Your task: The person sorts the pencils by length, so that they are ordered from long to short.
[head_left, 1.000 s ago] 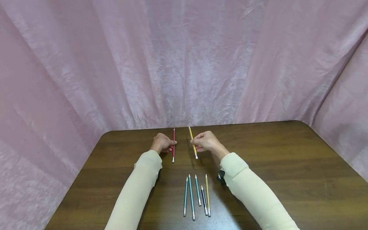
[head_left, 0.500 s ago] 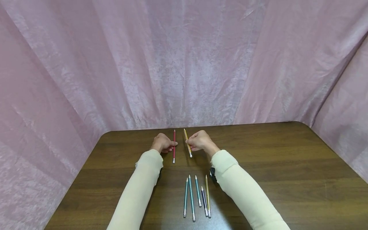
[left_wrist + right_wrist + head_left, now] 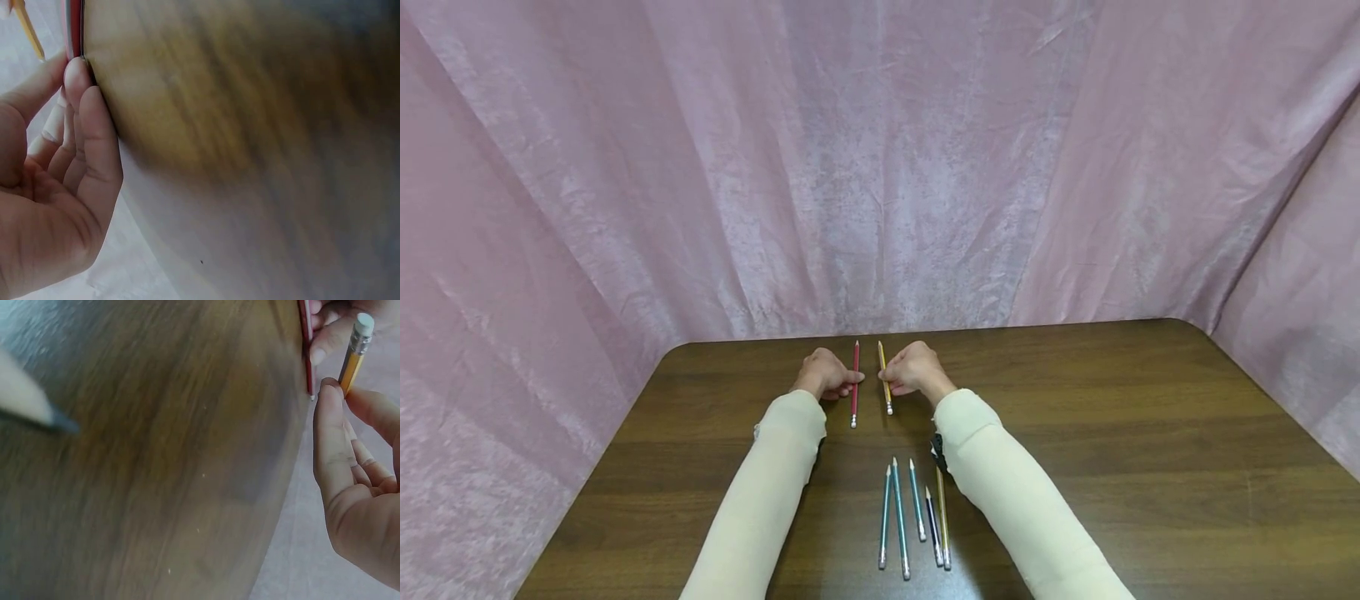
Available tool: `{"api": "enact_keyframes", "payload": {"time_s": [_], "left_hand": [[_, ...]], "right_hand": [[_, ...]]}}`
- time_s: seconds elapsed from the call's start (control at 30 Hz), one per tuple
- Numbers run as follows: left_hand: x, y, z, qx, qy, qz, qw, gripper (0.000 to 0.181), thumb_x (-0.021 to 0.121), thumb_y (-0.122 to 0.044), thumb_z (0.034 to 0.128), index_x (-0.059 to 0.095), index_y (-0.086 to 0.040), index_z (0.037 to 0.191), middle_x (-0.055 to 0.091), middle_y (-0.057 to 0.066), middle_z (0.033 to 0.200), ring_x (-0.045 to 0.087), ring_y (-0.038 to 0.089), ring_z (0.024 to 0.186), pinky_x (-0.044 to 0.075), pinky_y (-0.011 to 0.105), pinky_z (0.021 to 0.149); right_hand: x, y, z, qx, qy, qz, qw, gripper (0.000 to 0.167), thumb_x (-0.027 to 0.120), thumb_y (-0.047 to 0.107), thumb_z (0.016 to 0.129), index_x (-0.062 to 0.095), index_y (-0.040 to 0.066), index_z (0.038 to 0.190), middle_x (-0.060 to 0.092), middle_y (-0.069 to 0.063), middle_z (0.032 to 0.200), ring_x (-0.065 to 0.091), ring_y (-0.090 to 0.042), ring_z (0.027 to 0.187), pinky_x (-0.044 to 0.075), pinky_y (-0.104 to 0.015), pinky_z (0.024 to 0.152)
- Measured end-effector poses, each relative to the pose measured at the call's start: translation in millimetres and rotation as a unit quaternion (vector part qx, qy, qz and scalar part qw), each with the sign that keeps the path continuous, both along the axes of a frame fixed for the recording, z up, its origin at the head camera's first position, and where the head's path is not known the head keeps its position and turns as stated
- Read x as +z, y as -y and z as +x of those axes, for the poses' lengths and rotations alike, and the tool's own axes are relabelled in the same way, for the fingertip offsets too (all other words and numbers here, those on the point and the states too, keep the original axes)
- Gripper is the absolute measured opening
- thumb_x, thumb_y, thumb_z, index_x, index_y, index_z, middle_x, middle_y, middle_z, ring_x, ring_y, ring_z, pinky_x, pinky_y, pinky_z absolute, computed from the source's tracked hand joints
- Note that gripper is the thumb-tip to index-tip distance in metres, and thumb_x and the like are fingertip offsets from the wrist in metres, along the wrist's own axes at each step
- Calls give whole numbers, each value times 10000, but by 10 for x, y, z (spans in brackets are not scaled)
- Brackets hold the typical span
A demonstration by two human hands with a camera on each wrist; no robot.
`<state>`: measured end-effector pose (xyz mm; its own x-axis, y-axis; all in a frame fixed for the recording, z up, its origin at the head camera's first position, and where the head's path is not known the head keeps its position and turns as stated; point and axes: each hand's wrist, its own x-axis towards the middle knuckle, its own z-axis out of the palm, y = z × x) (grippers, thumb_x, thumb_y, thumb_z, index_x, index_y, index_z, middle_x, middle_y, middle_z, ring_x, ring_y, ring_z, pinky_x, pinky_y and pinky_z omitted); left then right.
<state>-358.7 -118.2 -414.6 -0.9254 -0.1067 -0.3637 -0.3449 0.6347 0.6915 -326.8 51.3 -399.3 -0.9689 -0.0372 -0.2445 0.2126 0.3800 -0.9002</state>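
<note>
Near the far edge of the table, my left hand (image 3: 826, 373) pinches a red pencil (image 3: 854, 400) between thumb and finger; its white eraser end points toward me. To its right, my right hand (image 3: 916, 370) pinches a yellow pencil (image 3: 882, 357), tip pointing away. The two pencils lie almost side by side with a narrow gap. In the right wrist view, the yellow pencil (image 3: 352, 367) shows a white eraser and metal band above the fingertips, and the red pencil (image 3: 307, 350) lies beyond it. The left wrist view shows the red pencil (image 3: 73, 28) at the fingertips.
Closer to me on the wooden table (image 3: 1135, 450) lie several pencils: teal ones (image 3: 899, 517), a dark blue one (image 3: 933, 527) and a gold one (image 3: 943, 521), partly under my right sleeve. A pink curtain (image 3: 880, 167) hangs behind the table.
My right hand has moved left and slightly lower with the yellow pencil, bringing it closer to the red one and straighter. My left hand stays nearly still with the red pencil.
</note>
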Motion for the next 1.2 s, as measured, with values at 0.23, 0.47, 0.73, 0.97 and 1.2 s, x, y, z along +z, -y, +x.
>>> {"api": "enact_keyframes", "payload": {"time_s": [0.23,0.47,0.73,0.97,1.2], "left_hand": [[-6,2,6,9,-20,99,9999,233,832,-213,843,725,-36,737,634,19,549,585,81,455,546,245,469],[-11,-9,-9,70,27,89,9999,239,835,-218,839,731,-33,729,637,21,544,587,82,449,553,251,473],[-8,10,12,46,-69,69,9999,232,828,-214,847,740,-31,735,641,20,553,589,87,458,545,240,467],[18,-1,41,45,-41,37,10000,225,825,-218,851,745,-38,741,648,21,562,591,84,467,557,251,493],[36,-3,47,76,-38,-60,9999,234,836,-238,839,745,-43,747,666,33,582,591,92,467,573,273,526]], "right_hand": [[-58,69,-62,-142,92,221,9996,90,780,-22,838,728,-75,889,697,-137,696,699,-190,612,624,-311,664],[-94,101,-100,-64,143,574,9982,112,799,-9,828,697,-43,796,709,-165,716,718,-223,622,615,-281,601],[-158,180,-146,-104,144,872,9960,168,820,12,813,676,-14,729,699,-131,648,691,-173,541,591,-243,528],[-161,226,-171,-130,155,970,9951,187,834,12,798,676,-17,703,705,-147,659,676,-160,513,592,-251,526],[-179,253,-176,-56,79,1201,9927,177,840,22,796,692,-27,711,679,-110,611,658,-145,492,566,-220,477]]}}
